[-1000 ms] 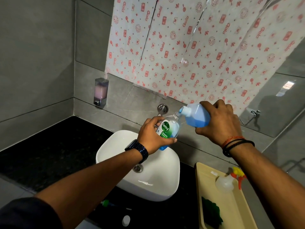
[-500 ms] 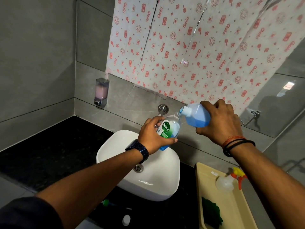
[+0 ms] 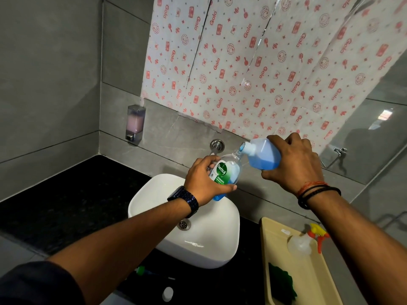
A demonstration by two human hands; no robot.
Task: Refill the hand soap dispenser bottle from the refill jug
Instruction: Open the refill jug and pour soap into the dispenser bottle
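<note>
Almost nothing has moved since the earlier frames: both hands keep the same pose above the white basin (image 3: 222, 219). The left hand (image 3: 203, 183) is closed around the dispenser bottle (image 3: 226, 172), tilted with its open neck to the right. The right hand (image 3: 293, 164) grips the refill jug (image 3: 262, 156), tipped so its spout touches that neck. The pouring step is in hand; blue soap sits only low in the bottle. Next, I think, the jug needs a steady tilt and the mouths kept aligned.
</note>
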